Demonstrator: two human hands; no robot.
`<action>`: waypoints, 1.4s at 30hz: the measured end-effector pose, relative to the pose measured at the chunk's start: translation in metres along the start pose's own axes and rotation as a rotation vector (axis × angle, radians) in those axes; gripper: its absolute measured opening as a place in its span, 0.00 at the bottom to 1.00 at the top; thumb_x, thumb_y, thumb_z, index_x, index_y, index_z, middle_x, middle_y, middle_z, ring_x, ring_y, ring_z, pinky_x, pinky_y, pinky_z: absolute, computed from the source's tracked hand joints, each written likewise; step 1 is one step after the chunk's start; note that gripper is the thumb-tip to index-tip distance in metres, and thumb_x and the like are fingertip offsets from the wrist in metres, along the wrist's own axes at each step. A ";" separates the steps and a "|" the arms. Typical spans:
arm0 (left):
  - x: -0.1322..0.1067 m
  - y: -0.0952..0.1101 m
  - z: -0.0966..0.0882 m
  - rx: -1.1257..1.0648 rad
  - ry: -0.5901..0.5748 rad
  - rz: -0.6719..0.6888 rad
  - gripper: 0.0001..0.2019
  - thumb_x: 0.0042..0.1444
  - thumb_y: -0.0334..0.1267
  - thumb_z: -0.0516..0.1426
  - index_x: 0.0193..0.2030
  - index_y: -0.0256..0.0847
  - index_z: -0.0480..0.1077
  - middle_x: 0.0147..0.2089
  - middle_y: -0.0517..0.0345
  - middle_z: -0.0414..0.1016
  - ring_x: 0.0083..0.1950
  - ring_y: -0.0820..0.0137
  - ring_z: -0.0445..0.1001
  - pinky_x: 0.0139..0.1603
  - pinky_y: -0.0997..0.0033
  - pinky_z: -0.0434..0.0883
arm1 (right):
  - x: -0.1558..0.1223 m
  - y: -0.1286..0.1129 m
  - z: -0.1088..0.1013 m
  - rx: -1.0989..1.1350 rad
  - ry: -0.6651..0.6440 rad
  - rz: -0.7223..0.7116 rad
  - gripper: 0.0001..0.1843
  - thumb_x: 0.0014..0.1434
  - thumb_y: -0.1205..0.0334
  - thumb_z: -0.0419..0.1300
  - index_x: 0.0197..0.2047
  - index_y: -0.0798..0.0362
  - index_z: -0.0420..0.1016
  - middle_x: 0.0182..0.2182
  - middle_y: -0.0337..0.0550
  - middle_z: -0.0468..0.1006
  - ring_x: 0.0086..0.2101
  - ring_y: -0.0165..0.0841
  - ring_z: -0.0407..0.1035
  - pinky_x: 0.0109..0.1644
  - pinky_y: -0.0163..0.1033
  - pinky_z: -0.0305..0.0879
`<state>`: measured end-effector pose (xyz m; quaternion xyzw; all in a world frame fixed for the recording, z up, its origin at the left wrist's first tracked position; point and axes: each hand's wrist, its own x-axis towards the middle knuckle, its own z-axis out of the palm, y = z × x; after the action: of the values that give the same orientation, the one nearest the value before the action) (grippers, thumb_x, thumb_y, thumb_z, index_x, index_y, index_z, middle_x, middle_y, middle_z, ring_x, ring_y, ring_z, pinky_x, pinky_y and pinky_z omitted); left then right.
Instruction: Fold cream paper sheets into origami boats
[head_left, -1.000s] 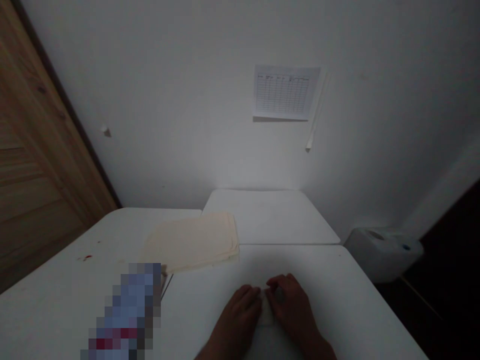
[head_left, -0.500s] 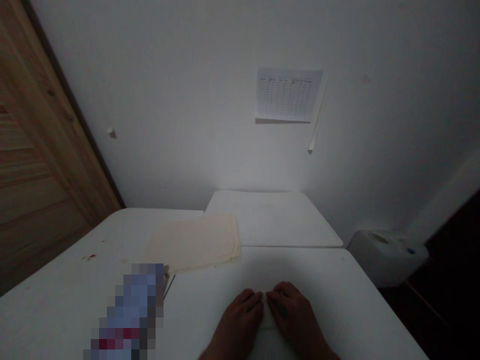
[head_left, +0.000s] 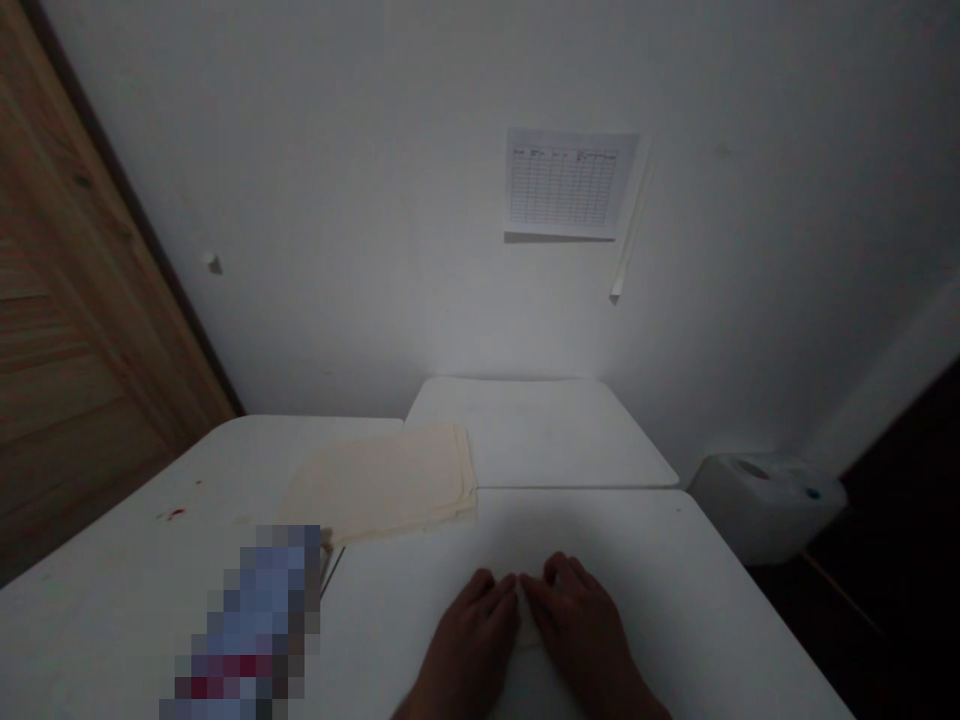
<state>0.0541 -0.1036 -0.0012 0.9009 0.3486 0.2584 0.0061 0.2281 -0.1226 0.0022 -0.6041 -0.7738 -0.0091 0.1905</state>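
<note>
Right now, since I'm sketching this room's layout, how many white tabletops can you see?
3. The left tabletop runs beside the wooden door; the far tabletop meets the wall; the near tabletop lies under the left hand and right hand. More could lie out of frame.

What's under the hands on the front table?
The left hand and right hand rest on a pale flat item on the white table; most is covered, its shape hidden.

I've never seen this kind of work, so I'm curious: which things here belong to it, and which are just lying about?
Belonging: left hand; right hand; pale folded piece, probably white cloth.
Seemingly lying about: folded cream cloth stack; printed paper chart; white plastic tub.
</note>
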 end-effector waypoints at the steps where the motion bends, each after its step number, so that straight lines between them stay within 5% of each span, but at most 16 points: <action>1: -0.002 -0.001 0.000 0.047 0.014 -0.007 0.15 0.55 0.24 0.55 0.48 0.40 0.71 0.49 0.54 0.78 0.46 0.59 0.72 0.48 0.58 0.75 | 0.000 0.000 0.000 -0.010 0.001 0.012 0.15 0.61 0.70 0.58 0.47 0.42 0.75 0.37 0.42 0.73 0.38 0.37 0.68 0.41 0.39 0.63; 10: -0.016 -0.004 0.000 0.221 0.026 -0.140 0.14 0.55 0.35 0.58 0.50 0.42 0.72 0.51 0.56 0.78 0.47 0.54 0.74 0.46 0.50 0.76 | -0.003 0.002 0.000 -0.031 0.059 0.091 0.06 0.62 0.64 0.59 0.41 0.45 0.76 0.34 0.42 0.71 0.38 0.37 0.67 0.43 0.39 0.63; 16: -0.017 -0.008 0.005 0.220 0.043 -0.044 0.10 0.57 0.32 0.56 0.45 0.39 0.74 0.50 0.52 0.78 0.48 0.54 0.75 0.48 0.50 0.76 | -0.002 0.003 0.002 -0.027 0.055 0.060 0.06 0.63 0.65 0.58 0.41 0.46 0.76 0.34 0.42 0.72 0.38 0.37 0.67 0.44 0.39 0.63; 22: -0.008 -0.010 -0.002 0.047 -0.054 0.143 0.20 0.55 0.21 0.52 0.53 0.37 0.70 0.57 0.49 0.73 0.58 0.60 0.70 0.55 0.63 0.74 | -0.002 0.006 0.005 0.040 0.051 0.060 0.08 0.65 0.67 0.55 0.41 0.46 0.76 0.35 0.42 0.72 0.39 0.36 0.66 0.45 0.38 0.61; 36: 0.002 -0.001 -0.017 -0.252 -0.135 0.000 0.17 0.57 0.24 0.53 0.51 0.40 0.72 0.55 0.50 0.74 0.57 0.61 0.69 0.57 0.60 0.71 | 0.003 0.016 -0.008 0.128 -0.088 0.034 0.09 0.65 0.63 0.56 0.37 0.44 0.78 0.35 0.40 0.73 0.39 0.34 0.66 0.43 0.35 0.59; 42: 0.003 -0.003 -0.026 -0.332 -0.194 -0.026 0.15 0.59 0.25 0.52 0.49 0.41 0.73 0.57 0.51 0.73 0.59 0.63 0.68 0.59 0.63 0.69 | 0.003 0.022 -0.026 0.217 -0.204 0.026 0.12 0.58 0.57 0.63 0.47 0.39 0.77 0.37 0.39 0.73 0.40 0.34 0.67 0.45 0.36 0.60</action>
<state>0.0416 -0.1040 0.0220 0.9038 0.3104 0.2241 0.1915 0.2559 -0.1202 0.0220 -0.5878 -0.7777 0.1384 0.1750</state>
